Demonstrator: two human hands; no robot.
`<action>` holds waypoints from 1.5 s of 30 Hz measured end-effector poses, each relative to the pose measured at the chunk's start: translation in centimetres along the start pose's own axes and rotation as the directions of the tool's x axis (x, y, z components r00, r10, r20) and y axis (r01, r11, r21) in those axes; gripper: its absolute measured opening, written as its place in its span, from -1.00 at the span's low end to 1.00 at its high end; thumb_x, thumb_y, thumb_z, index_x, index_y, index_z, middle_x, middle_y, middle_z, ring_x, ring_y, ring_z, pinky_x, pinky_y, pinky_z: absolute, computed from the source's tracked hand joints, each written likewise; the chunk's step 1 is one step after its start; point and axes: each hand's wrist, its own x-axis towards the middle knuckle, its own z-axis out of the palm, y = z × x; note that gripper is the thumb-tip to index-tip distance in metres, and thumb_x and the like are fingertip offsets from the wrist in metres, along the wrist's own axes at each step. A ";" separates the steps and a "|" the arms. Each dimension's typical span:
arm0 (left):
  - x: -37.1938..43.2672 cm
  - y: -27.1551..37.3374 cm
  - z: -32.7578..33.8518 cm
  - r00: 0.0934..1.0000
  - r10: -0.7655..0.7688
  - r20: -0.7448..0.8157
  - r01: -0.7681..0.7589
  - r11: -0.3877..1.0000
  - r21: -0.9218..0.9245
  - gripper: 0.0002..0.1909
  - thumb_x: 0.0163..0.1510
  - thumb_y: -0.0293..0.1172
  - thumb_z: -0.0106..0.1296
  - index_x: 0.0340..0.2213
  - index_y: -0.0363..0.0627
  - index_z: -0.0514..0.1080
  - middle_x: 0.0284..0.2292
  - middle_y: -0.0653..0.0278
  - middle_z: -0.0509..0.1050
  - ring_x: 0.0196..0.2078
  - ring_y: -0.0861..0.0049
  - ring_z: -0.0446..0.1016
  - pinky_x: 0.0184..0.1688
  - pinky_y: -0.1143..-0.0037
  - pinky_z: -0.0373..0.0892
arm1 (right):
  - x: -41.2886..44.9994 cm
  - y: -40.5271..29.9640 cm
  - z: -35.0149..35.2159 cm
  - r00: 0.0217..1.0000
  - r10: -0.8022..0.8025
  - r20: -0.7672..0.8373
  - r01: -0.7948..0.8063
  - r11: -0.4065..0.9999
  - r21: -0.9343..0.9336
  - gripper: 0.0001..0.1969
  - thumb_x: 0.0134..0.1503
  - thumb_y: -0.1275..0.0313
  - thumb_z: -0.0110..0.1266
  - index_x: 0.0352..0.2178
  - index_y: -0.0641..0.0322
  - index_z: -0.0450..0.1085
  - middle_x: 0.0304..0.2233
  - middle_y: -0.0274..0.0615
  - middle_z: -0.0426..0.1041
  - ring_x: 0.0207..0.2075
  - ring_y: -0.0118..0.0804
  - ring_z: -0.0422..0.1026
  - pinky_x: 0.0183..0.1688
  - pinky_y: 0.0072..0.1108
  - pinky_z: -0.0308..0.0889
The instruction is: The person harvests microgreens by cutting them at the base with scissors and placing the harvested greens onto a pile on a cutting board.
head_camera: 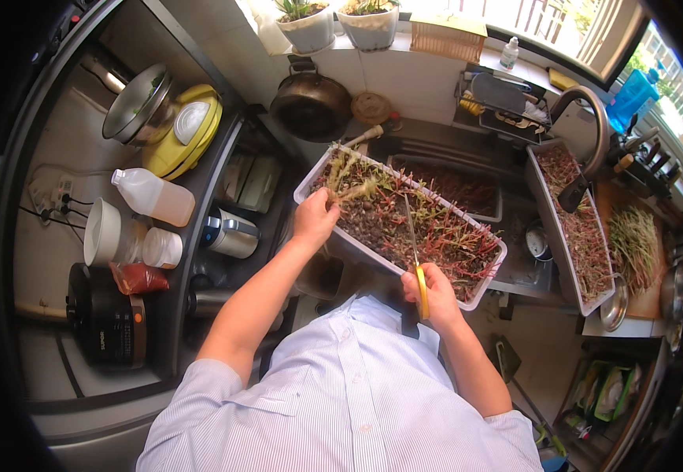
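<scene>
Before me a long plastic planter (377, 258) full of soil and cut reddish stems lies slantwise across the sink. My left hand (316, 219), above the planter's left end, pinches a small bunch of pale green plant stems (356, 190), blurred at the tips. My right hand (436, 292) is at the near rim, holding scissors (421, 289) with yellow handles. Their long blades point away from me over the soil and look nearly together. Green leaves and red stalks stand along the planter's far side.
A second planter (574, 230) of red stubble lies at the right, under the faucet (598, 118). Beside it, a heap of cut greens (632, 242) covers part of a wooden board (648, 295). A rack on the left holds a plastic jug (155, 196) and a black cooker (105, 321).
</scene>
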 end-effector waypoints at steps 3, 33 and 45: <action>0.1 -0.7 -0.2 0.999 0.042 0.032 -0.042 0.999 -0.012 -0.81 -0.12 -0.41 0.05 -0.42 -0.18 0.34 -0.55 0.08 0.44 -0.46 0.16 0.44 -0.43 0.41 0.34 | -0.6 -0.4 0.3 0.995 -0.031 -0.092 0.029 0.999 -0.023 -0.69 0.04 0.25 0.11 -0.33 0.24 0.23 -0.49 -0.40 0.34 -0.48 -0.63 0.28 -0.40 -0.72 0.24; 1.8 -1.9 0.4 0.960 0.043 0.276 -0.008 0.992 -0.125 -0.77 -0.14 -0.29 0.09 -0.48 -0.21 0.41 -0.57 0.09 0.45 -0.50 0.23 0.43 -0.43 0.40 0.30 | 0.2 -0.8 5.3 0.932 0.312 0.184 -0.354 0.893 0.279 -0.58 0.04 0.05 0.02 -0.47 0.28 0.30 -0.60 -0.32 0.33 -0.63 -0.49 0.32 -0.54 -0.66 0.32; 2.0 -1.8 -0.5 0.926 -0.028 0.376 0.104 0.978 -0.182 -0.81 -0.12 -0.38 0.08 -0.47 -0.26 0.44 -0.60 0.18 0.46 -0.56 0.51 0.42 -0.47 0.52 0.30 | 6.2 1.5 7.4 0.850 0.365 0.380 -0.521 0.690 0.503 -0.57 0.02 0.03 0.04 -0.55 0.24 0.27 -0.69 -0.35 0.30 -0.69 -0.52 0.29 -0.62 -0.69 0.27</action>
